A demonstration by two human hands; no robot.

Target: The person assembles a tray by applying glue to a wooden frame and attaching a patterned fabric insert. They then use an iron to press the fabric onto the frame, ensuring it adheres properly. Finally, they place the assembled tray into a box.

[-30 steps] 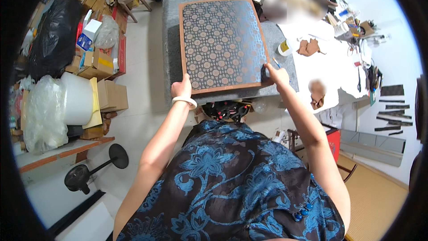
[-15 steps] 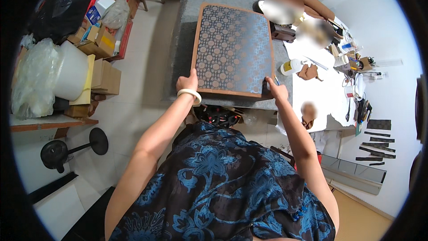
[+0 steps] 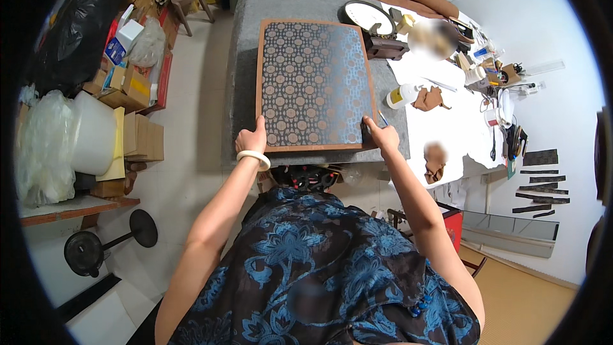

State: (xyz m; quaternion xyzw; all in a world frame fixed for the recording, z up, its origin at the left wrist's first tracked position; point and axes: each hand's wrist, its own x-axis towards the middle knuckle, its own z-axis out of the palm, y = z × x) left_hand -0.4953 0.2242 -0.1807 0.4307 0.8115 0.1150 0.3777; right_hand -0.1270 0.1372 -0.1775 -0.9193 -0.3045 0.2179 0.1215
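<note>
Head view, looking down from above at a person standing at a workbench. Both sets of fingers grip the near edge of a large rectangular panel, covered in dark blue fabric with a repeating circle pattern and bordered in brown. The left hand clasps the near left corner, thumb pointing up along the panel's side, with a pale bangle around the wrist. The right hand clasps the near right corner, fingers curled over the edge. The panel lies flat on a grey felt-covered table, its near edge close to the table's front edge, its long sides running away from the person.

Both bare forearms reach forward from a dark dress printed with blue flowers.

Beyond the panel's far right corner sits a round clock face. To the right, on a white surface, stand a white bottle with a yellow label and some brown leather scraps.

On the floor to the left are stacked cardboard boxes, a white bucket, clear plastic bags and a black round-based stool.
</note>
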